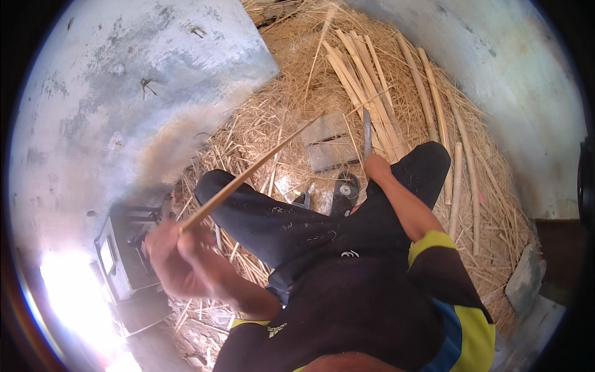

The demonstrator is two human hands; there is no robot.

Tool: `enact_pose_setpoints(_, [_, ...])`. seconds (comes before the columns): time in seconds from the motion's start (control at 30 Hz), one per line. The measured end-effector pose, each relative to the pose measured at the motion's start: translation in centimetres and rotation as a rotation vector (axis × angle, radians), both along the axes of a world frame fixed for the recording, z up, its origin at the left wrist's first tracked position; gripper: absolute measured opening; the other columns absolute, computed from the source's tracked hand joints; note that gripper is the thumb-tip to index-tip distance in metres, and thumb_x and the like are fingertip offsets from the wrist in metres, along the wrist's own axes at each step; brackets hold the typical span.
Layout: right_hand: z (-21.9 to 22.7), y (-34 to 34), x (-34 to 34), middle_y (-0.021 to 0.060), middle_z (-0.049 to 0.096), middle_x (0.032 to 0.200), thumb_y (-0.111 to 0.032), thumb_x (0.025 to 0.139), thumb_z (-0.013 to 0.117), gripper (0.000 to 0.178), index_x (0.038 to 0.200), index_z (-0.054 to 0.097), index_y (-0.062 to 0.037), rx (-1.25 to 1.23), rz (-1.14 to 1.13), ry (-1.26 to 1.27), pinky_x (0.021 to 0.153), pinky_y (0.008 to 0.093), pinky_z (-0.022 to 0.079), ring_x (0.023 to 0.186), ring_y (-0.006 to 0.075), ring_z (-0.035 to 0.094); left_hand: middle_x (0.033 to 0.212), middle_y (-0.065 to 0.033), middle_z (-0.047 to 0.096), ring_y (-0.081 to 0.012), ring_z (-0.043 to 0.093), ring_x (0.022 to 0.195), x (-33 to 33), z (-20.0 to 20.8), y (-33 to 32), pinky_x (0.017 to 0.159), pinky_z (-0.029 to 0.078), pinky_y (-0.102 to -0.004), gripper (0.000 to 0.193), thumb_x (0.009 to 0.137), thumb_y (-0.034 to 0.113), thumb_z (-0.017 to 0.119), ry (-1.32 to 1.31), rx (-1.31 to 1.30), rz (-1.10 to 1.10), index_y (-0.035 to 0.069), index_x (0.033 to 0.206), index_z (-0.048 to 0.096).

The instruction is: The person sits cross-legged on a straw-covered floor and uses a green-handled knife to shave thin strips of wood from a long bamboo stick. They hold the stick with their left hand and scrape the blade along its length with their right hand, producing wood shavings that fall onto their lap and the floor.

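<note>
My left hand [180,257], slightly smeared by motion, is closed around one end of a long thin bamboo stick [238,180]. The stick slants up and to the right from the fist, over my bent left leg, and its far end thins out above the wooden blocks [328,141]. My right hand [377,167] rests by my right knee, wrapped round the hidden handle of a knife [367,133]. The dark, narrow blade points away from me, beside a bundle of split bamboo strips [372,93].
Straw-like shavings [273,124] cover the floor around my crossed legs. Several round bamboo poles [434,99] lie along the right wall [520,93]. A dark sandal [344,191] is between my legs. A pale wall [149,80] stands at the left, and a grey stone [525,279] lies at the right.
</note>
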State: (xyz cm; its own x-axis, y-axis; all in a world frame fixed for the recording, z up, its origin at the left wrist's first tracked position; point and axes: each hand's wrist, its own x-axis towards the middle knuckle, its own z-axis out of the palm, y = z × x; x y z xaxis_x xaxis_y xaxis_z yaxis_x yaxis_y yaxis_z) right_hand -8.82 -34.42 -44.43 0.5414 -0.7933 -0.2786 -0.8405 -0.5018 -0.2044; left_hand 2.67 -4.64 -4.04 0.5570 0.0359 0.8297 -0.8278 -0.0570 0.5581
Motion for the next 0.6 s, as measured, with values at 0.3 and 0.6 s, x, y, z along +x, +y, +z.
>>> enact_pose_setpoints(0.3, [29.5,12.1,2.7,0.023,0.055,0.064,-0.027,0.094,0.048,0.028,0.097,0.052,0.0003,0.441,0.499,-0.889,0.059,0.0438,0.043,0.066,0.0411,0.058,0.073,-0.0105,0.054,-0.0117,0.049,0.047,0.4,-0.3,-0.1,0.041,0.035,-0.0197,0.026,0.087,0.025,0.064,0.044,-0.01,-0.108,0.001,0.087,0.057])
enact_pose_setpoints(0.6, [37.1,17.2,2.0,0.0198,0.057,0.064,-0.014,0.091,0.054,0.02,0.098,0.048,0.0029,0.439,0.567,-0.83,0.048,0.0426,0.044,0.059,0.0378,0.059,0.076,-0.0159,0.058,-0.0149,0.054,0.049,-1.3,-0.3,-0.1,0.043,0.043,-0.0209,0.024,0.085,0.02,0.066,0.151,-0.045,-0.178,-0.002,0.084,0.055])
